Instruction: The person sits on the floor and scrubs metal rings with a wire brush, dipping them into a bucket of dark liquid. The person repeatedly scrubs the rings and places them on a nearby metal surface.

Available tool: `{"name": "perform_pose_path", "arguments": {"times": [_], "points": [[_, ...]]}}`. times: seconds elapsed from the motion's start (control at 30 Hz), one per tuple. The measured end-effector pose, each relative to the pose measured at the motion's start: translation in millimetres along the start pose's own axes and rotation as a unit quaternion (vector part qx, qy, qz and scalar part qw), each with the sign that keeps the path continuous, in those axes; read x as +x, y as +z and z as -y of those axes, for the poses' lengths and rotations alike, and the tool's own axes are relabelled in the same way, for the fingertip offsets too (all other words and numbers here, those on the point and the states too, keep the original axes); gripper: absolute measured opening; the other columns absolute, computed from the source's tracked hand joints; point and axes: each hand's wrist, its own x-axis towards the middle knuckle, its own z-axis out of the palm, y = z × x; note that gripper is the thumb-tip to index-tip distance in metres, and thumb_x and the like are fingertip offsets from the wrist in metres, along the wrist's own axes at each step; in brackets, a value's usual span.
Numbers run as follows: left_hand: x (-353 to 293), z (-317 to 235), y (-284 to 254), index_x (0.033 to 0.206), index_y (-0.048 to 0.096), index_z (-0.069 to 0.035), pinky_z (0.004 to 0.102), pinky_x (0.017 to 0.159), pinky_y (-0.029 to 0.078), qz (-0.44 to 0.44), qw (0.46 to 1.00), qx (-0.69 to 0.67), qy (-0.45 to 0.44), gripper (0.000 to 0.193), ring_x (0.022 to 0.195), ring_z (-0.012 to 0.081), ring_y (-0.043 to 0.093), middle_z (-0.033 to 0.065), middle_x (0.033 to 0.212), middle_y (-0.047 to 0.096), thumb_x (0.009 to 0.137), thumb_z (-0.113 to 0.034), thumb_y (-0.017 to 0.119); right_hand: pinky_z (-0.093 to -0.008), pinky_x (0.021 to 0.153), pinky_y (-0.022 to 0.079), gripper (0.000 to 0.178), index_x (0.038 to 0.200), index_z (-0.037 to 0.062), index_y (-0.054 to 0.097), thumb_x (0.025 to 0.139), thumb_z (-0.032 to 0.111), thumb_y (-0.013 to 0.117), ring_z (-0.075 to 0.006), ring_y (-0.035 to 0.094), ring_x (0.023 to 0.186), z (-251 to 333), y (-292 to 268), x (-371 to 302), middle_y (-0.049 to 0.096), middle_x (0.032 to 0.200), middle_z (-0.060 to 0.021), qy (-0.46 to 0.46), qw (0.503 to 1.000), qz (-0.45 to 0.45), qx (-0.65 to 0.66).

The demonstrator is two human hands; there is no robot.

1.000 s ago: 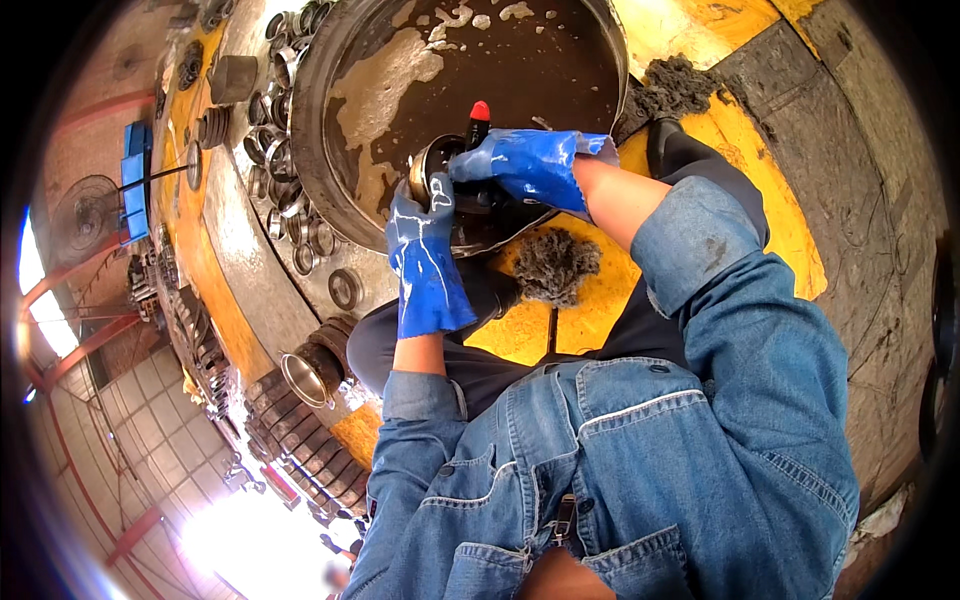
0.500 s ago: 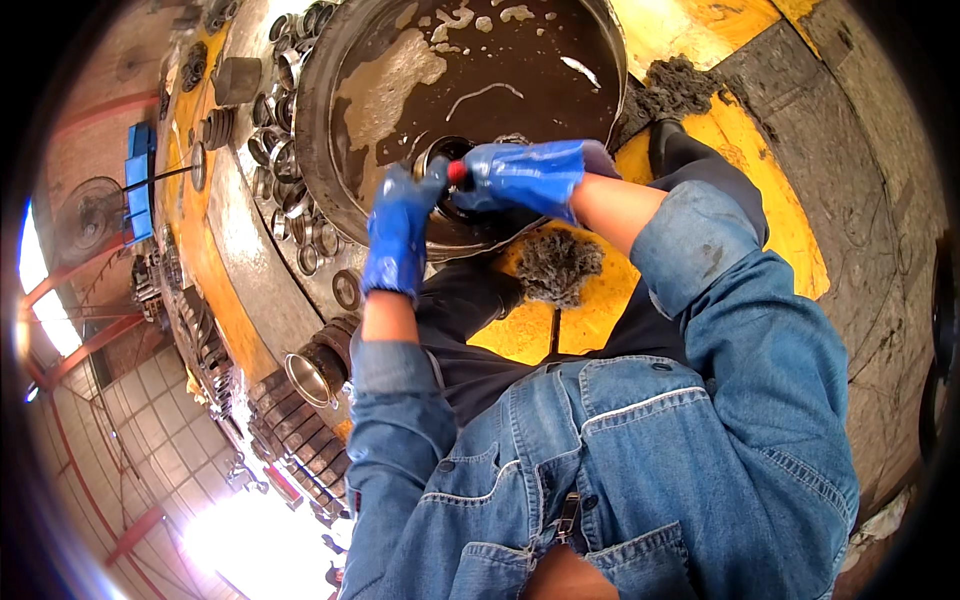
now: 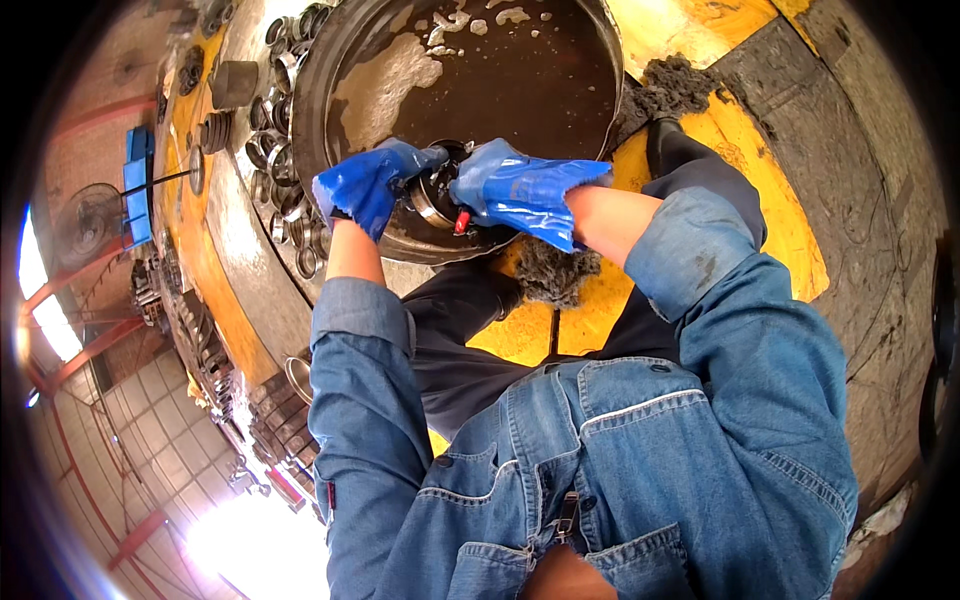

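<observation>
Over the near rim of a large round tub (image 3: 318, 160) of dark liquid, my two hands work close together in blue rubber gloves. The fingers of my left hand (image 3: 375, 180) curl over the far side of a shiny metal ring (image 3: 430, 208), which is tilted. My right hand (image 3: 505, 185) is closed at the ring's right side. From under that glove pokes the red end of a tool (image 3: 462, 222); the rest of it is hidden by the hand. Pale foam (image 3: 390, 85) floats on the liquid's left part.
Many similar metal rings (image 3: 285, 165) stand stacked along the bench left of the tub. Grey stringy wads, one (image 3: 555, 275) between my legs and another (image 3: 678, 85) at the tub's right, lie on the yellow floor plates (image 3: 725, 185). A fan (image 3: 95, 215) stands far left.
My left hand has moved left and turned, now on the ring, which shows more plainly between the hands. The red tool end has swung down toward me under my right hand.
</observation>
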Motion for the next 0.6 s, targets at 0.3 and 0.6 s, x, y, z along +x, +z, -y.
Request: {"name": "perform_pose_path", "arguments": {"times": [0.3,0.6], "points": [[-4.3,51.0,101.7,0.12,0.071,0.007,0.0347,0.077,0.057,-0.176,0.913,-0.368,-0.016,0.056,0.087,0.0222,0.072,0.0155,0.1,0.077,0.084,-0.034,0.08,-0.0384,0.068,0.052,0.043,0.101,0.0067,0.074,0.089,0.047,0.068,-0.0215,0.069,0.074,-14.2,-7.6,-14.7,0.075,0.084,-0.0114,0.131,0.832,0.036,0.537],[-56.6,4.3,48.6,0.102,0.072,0.006,0.0298,0.051,0.044,-0.142,0.927,-0.34,-0.073,0.038,0.058,0.0145,0.059,0.0077,0.077,0.069,0.08,-0.023,0.081,-0.0473,0.08,0.06,0.025,0.103,0.0205,0.077,0.086,0.038,0.075,-0.0344,0.074,0.096,-12.1,-11.6,-19.1,0.077,0.101,-0.0101,0.054,0.982,-0.152,0.102]]}}
